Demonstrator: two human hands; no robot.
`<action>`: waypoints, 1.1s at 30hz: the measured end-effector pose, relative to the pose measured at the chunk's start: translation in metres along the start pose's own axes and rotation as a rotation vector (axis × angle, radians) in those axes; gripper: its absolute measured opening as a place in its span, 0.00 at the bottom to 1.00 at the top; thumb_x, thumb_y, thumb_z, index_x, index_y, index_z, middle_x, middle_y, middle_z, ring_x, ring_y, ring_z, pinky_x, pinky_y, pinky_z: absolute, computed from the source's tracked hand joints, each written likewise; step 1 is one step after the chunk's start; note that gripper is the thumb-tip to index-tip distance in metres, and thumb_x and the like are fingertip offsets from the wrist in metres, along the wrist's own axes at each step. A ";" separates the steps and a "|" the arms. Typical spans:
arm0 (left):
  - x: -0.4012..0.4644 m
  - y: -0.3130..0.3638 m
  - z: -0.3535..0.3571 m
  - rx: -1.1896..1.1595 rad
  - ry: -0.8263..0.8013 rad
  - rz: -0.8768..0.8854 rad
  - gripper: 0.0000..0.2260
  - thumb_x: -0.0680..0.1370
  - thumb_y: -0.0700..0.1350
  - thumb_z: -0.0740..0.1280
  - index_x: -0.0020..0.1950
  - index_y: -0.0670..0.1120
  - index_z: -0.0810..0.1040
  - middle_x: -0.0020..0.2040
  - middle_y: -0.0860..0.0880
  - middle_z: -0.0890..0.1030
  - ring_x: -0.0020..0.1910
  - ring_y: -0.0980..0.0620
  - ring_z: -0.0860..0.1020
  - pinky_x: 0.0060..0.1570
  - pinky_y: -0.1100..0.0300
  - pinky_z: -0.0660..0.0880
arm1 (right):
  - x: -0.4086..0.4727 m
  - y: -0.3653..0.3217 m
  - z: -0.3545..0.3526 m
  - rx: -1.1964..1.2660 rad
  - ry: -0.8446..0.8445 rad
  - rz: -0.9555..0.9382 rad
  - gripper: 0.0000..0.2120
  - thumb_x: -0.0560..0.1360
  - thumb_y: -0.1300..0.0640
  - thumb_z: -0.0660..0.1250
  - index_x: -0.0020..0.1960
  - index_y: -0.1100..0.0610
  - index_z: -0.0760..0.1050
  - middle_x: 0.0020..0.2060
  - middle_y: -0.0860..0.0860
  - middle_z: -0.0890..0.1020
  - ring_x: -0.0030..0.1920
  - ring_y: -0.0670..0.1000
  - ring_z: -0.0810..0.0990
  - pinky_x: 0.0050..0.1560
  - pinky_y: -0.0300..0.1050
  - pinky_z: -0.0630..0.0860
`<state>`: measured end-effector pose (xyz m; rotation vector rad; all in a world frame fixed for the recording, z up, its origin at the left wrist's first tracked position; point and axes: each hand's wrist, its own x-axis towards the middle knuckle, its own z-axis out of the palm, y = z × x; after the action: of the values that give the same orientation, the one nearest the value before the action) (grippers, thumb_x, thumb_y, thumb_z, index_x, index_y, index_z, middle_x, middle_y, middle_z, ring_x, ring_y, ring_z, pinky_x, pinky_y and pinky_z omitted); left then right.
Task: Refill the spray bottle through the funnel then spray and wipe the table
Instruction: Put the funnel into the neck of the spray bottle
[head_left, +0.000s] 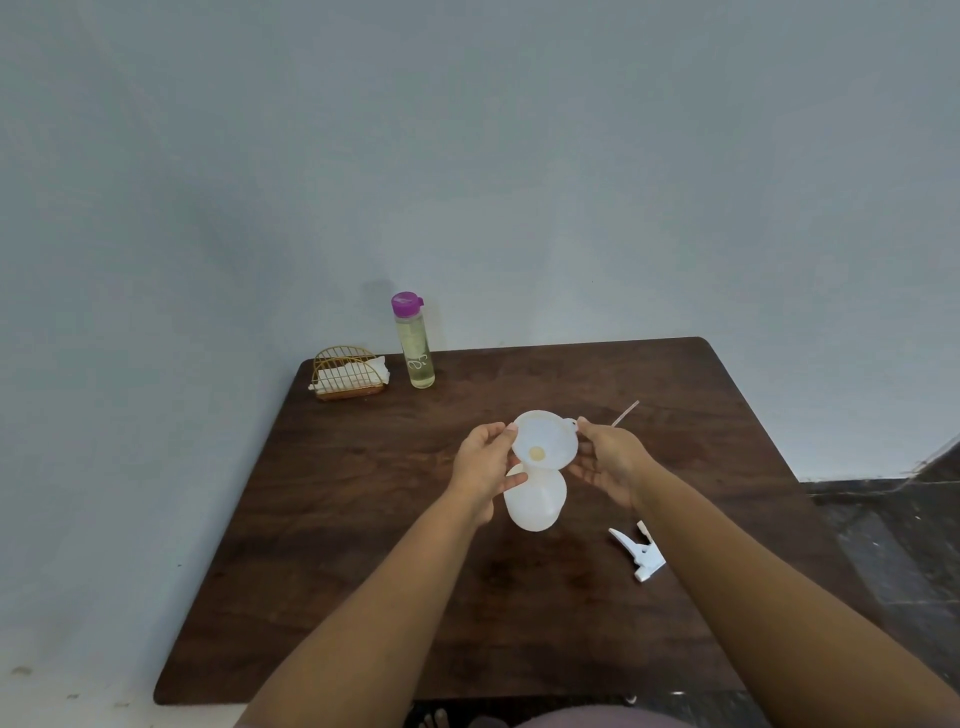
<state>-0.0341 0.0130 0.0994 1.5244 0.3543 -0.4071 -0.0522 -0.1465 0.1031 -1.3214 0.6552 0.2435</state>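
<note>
The spray head (638, 552) lies on the table (363, 597) at about 4 o'clock from my hands, detached and set apart, so the bottle neck is free for filling.

My left hand (483, 467) wraps the upper body of the white spray bottle (535, 501), with the fingers curled round its shoulder. I judge that this grip steadies the bottle upright while the funnel is seated. The bottle stands at table centre, directly below the funnel, at 3 o'clock from my left palm.

My right hand (608, 462) pinches the rim of the white funnel (543, 441) near its small tab, with the thumb on top and the fingers beneath. The funnel sits at 9 o'clock from this hand, between both hands, bowl tilted toward me. Whether the spout is fully in the neck is hidden.

A thin stick-like item (625, 413), probably the dip tube, lies at 1 o'clock beyond my right hand.

The capped refill bottle (413, 340) of pale yellow liquid stands at 11 o'clock at the far edge, clear of the work. Beside it at 10 o'clock, a wire holder (348, 374) keeps white napkins ready for wiping.
</note>
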 end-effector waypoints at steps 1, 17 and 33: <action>0.000 0.000 0.000 0.010 0.004 0.004 0.15 0.80 0.48 0.66 0.66 0.46 0.74 0.62 0.47 0.78 0.57 0.49 0.78 0.50 0.51 0.82 | 0.000 -0.001 0.000 -0.008 0.006 -0.001 0.13 0.82 0.53 0.58 0.60 0.59 0.75 0.54 0.55 0.81 0.53 0.53 0.80 0.44 0.44 0.78; 0.020 0.021 -0.030 0.093 0.120 0.136 0.17 0.80 0.47 0.66 0.69 0.47 0.72 0.60 0.52 0.76 0.57 0.56 0.73 0.60 0.56 0.73 | 0.018 -0.030 0.003 -0.714 0.227 -0.336 0.21 0.79 0.45 0.59 0.66 0.56 0.68 0.61 0.53 0.77 0.62 0.56 0.74 0.66 0.54 0.69; 0.103 0.101 -0.120 0.185 0.233 0.258 0.17 0.80 0.44 0.65 0.69 0.44 0.71 0.58 0.50 0.77 0.55 0.54 0.74 0.57 0.60 0.70 | 0.073 -0.116 0.128 -0.961 0.083 -0.528 0.21 0.79 0.47 0.61 0.67 0.56 0.66 0.56 0.55 0.79 0.60 0.56 0.75 0.66 0.52 0.68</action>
<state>0.1078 0.1300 0.1384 1.7788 0.3017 -0.0597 0.1047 -0.0691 0.1688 -2.3803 0.2098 0.0582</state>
